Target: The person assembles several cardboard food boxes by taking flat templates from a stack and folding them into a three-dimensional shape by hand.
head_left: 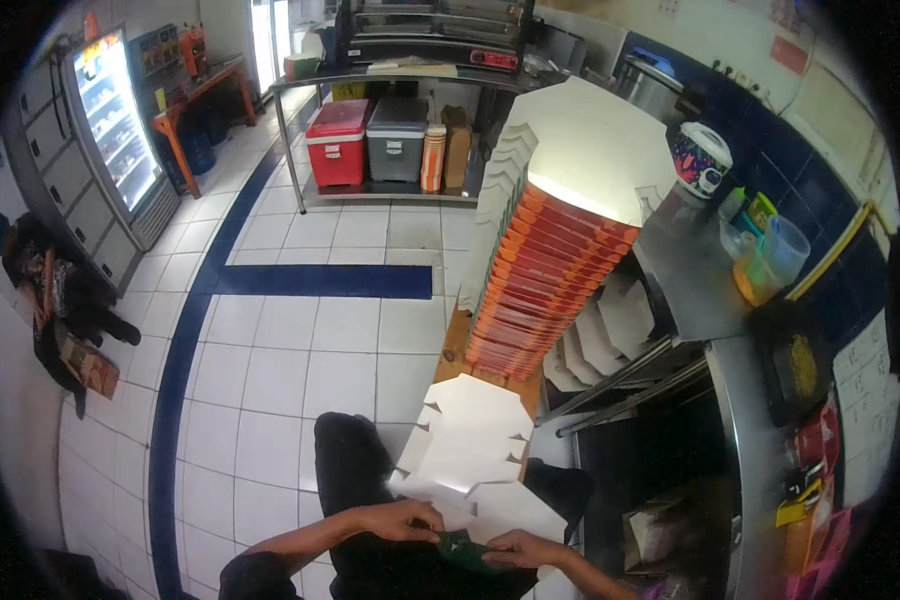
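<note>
A partly folded white cardboard food box [465, 430] lies across my lap and the end of a wooden bench. My left hand [402, 520] pinches its near edge, fingers closed. Close beside it, my right hand [522, 550] is closed on the same edge, thumb on top. Between the two hands shows a dark green piece [463, 548], which looks like a printed flap of the box; I cannot tell for sure. Just beyond stands a tall stack of boxes [545, 270], white inside and red-orange outside, on the wooden bench [456, 345].
More white boxes [605, 335] sit right of the stack beside a steel counter [695, 290]. That counter holds a rice cooker [701, 158] and a plastic jug [775, 255]. A red cooler [337, 150] and a grey cooler [397, 145] rest under the far table. A lit display fridge [115, 120] stands left.
</note>
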Available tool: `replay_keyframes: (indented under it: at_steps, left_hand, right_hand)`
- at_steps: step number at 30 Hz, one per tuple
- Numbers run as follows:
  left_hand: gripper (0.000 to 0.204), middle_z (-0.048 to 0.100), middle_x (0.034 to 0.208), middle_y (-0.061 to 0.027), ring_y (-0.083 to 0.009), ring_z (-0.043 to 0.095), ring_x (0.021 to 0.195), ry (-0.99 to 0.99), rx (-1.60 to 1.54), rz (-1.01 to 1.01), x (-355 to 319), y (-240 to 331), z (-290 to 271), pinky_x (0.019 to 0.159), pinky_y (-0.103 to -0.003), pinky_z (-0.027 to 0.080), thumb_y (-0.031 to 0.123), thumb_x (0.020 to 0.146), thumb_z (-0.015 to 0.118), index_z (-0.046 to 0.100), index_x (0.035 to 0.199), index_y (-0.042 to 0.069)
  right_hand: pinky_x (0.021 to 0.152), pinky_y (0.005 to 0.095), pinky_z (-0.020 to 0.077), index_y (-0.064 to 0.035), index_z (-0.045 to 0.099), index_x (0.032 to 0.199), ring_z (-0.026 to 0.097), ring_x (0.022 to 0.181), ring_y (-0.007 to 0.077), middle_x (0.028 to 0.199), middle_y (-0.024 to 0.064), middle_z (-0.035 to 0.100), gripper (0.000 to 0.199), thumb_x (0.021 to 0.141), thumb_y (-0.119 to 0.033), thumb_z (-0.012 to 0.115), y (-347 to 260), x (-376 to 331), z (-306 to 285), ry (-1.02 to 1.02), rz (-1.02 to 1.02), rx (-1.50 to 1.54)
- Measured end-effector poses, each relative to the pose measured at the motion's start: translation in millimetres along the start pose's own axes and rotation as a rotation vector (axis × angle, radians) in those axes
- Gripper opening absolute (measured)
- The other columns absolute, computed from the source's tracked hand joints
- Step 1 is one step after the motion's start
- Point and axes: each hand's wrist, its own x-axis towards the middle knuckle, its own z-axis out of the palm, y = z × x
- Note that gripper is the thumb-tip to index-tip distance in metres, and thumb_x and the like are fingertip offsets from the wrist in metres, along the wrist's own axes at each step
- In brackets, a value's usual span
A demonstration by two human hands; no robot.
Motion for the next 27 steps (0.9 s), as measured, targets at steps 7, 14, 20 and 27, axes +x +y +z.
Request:
replay_keyframes:
  at_steps: [7, 14, 20, 27]
  left_hand:
    - [0.015, 0.066, 0.104, -0.0062, -0.0164, 0.056, 0.096, 0.137, -0.194, -0.028, -2, -12, 4, 0.088, -0.033, 0.047, 0.016, 0.103, 0.065, 0.068, 0.104, 0.001]
    - [0.015, 0.067, 0.101, -0.0075, -0.0204, 0.06, 0.097, 0.206, -0.254, -0.036, 3, 0, 7, 0.092, -0.036, 0.046, 0.017, 0.101, 0.068, 0.068, 0.104, 0.002]
    - [0.023, 0.062, 0.082, -0.0094, -0.0283, 0.062, 0.084, 0.342, 0.457, -0.109, 22, 24, 35, 0.089, -0.039, 0.047, 0.026, 0.094, 0.074, 0.065, 0.092, 0.004]
    - [0.019, 0.061, 0.094, -0.0128, -0.0331, 0.061, 0.093, 0.465, 0.731, -0.007, 21, 21, 56, 0.092, -0.046, 0.046, 0.023, 0.097, 0.065, 0.062, 0.103, 0.006]
  right_hand:
    - [0.08, 0.0275, 0.0458, -0.0015, 0.07, 0.117, 0.053, 0.083, 0.0096, 0.092, -0.0027, 0.066, 0.035, 0.109, -0.033, 0.056, 32, -1, 16, 0.062, 0.17, 0.381]
    - [0.077, 0.0239, 0.0426, -0.0011, 0.07, 0.116, 0.05, 0.084, 0.0055, 0.087, -0.0048, 0.059, 0.033, 0.108, -0.03, 0.057, 40, -4, 30, 0.165, 0.163, 0.58]
    - [0.068, 0.0282, 0.0445, -0.0039, 0.071, 0.111, 0.05, 0.072, 0.0087, 0.073, -0.0023, 0.054, 0.029, 0.108, -0.03, 0.058, -2, -3, 27, 0.113, 0.24, 0.268]
    - [0.066, 0.0343, 0.0477, -0.0044, 0.07, 0.109, 0.052, 0.066, 0.015, 0.071, 0.0119, 0.058, 0.023, 0.105, -0.026, 0.061, 2, 4, 41, 0.269, -0.037, -0.034]
